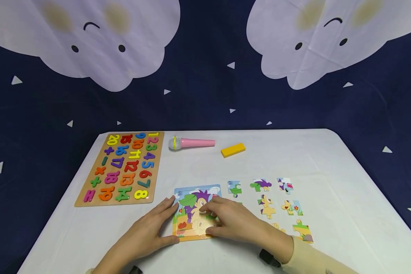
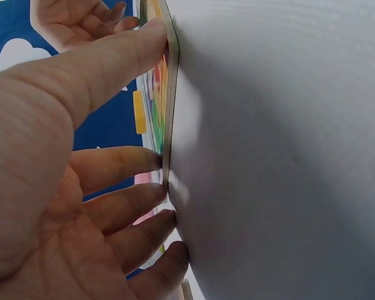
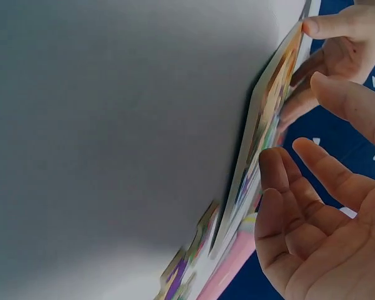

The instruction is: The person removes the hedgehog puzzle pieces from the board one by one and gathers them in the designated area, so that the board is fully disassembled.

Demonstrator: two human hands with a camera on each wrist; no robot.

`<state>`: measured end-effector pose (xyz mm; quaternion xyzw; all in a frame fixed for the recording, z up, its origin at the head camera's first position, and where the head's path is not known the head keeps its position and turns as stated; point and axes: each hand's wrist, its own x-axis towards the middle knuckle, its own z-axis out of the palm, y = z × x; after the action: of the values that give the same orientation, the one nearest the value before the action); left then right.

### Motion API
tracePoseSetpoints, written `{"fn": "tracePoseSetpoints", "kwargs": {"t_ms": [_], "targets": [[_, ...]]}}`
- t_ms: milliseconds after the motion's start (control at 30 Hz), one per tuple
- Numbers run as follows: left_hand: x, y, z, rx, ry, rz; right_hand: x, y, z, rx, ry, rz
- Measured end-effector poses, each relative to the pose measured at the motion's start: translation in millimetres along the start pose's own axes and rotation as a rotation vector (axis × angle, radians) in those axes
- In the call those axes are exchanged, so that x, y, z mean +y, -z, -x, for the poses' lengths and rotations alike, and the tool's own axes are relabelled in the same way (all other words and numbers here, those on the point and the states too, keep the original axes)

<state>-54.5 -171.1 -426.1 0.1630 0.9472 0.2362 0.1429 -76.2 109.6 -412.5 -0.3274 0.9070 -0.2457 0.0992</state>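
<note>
A picture puzzle board (image 1: 191, 235), showing a purple-spiked cartoon character and a green leaf, lies flat on the table. My left hand (image 1: 147, 232) rests along its left side: the thumb is at the near left corner and the fingers, fairly straight, are spread by the far left edge. Over the board's right half is my right hand (image 1: 231, 220), its fingers bent loosely and fingertips right at the picture. In the right wrist view the thumb stands apart from the right hand's fingers (image 3: 272, 215), with nothing seen between them. The right hand hides part of the picture.
Several loose jigsaw pieces, such as a hedgehog-face piece (image 1: 266, 206), lie in rows right of the board. A wooden number board (image 1: 154, 190) lies at left. Behind are a pink toy microphone (image 1: 196, 142) and a yellow block (image 1: 233, 150). A dark blue cloud-print cloth (image 1: 205, 76) hangs behind the table.
</note>
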Motion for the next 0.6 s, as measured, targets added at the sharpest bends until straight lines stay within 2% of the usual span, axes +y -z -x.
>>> {"fn": "tracePoseSetpoints", "kwargs": {"t_ms": [367, 600], "targets": [[-2.0, 0.2, -2.0, 0.001, -0.013, 0.021, -10.9, -8.6, -15.7, -0.027, -0.001, -0.018], [-2.0, -1.7, -0.8, 0.009, 0.003, 0.007, -13.4, -12.2, -21.1, -0.05, -0.025, -0.017]]}}
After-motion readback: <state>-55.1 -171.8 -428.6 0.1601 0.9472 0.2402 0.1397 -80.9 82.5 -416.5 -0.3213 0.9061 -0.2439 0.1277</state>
